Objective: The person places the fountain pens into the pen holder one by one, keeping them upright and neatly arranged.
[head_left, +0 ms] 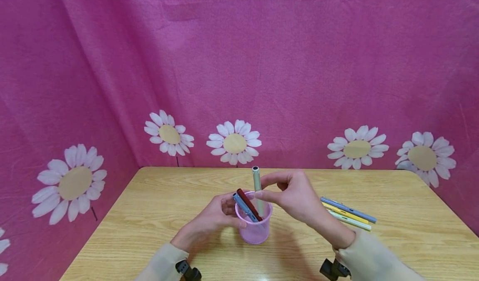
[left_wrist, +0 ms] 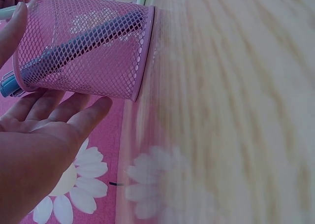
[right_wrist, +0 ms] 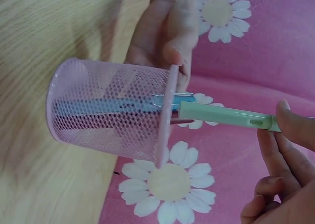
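A pink mesh pen cup (head_left: 255,233) stands upright on the table. My left hand (head_left: 216,215) holds it near the rim, thumb at the front and fingers round the far side. Inside lean a blue pen (head_left: 244,207) and a dark red pen (head_left: 249,204). Over the cup's mouth, my right hand (head_left: 293,194) pinches a pale green pen (right_wrist: 226,116) by its upper end between thumb and fingers. That pen points downward, its lower end at the rim in the right wrist view; how far it reaches inside, I cannot tell.
Right of the cup, a blue pen (head_left: 349,209), a yellow pen (head_left: 346,213) and a pale green pen (head_left: 349,220) lie side by side on the wooden table (head_left: 157,214). A magenta cloth (head_left: 292,65) with white daisies hangs behind the table and to its left.
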`<state>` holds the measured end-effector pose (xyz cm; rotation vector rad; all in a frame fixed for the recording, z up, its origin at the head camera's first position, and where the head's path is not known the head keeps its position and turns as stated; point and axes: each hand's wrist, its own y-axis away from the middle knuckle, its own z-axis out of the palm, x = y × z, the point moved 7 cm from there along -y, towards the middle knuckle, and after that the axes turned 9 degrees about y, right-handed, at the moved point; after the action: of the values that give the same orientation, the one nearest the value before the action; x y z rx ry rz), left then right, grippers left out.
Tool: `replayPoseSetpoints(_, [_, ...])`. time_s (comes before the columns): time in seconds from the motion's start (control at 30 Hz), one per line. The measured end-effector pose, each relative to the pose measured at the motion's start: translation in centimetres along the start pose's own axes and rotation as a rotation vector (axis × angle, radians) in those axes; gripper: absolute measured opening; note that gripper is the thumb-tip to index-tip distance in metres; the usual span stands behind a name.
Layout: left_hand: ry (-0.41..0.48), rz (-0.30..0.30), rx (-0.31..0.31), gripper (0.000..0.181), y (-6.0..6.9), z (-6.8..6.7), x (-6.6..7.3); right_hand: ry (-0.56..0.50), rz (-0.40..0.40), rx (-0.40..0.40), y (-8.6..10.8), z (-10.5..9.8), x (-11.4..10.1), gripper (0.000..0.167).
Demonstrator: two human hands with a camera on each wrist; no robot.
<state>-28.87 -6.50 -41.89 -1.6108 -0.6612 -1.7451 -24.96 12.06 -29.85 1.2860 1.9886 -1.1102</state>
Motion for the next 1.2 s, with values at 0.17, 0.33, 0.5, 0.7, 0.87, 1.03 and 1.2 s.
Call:
replayPoseSetpoints(0.17, [-0.011,-0.002,0.005,0.057,0.0,-0.1,0.0,-0.015,0.012,-0.008,-0.1,0.7,0.5,0.017])
replayPoseSetpoints(0.33, [-0.015,-0.004,0.007,0.057,0.0,-0.1,0.0,-0.032,0.031,-0.02,-0.1,1.3,1.4,0.017])
replayPoseSetpoints(0.5, [-0.019,-0.002,0.004,0.057,0.0,-0.1,0.1,-0.038,0.034,-0.038,-0.1,1.9,2.0,0.017])
replayPoseSetpoints(0.7, [-0.023,-0.017,0.013,0.057,0.0,-0.1,0.1,-0.005,0.031,-0.031,-0.1,2.2,2.6,0.016])
replayPoseSetpoints(0.87, [-0.011,-0.022,0.018,0.058,0.0,-0.1,0.1,0.017,0.042,-0.041,-0.1,2.6,3.1,0.015])
replayPoseSetpoints(1.03, [0.0,-0.022,0.019,0.061,0.0,0.0,0.1,0.022,0.027,-0.063,0.0,3.0,3.4,0.013])
replayPoseSetpoints(1.2, [-0.003,-0.021,0.014,0.061,-0.1,-0.1,0.0,0.038,0.018,-0.079,0.0,3.3,3.7,0.012])
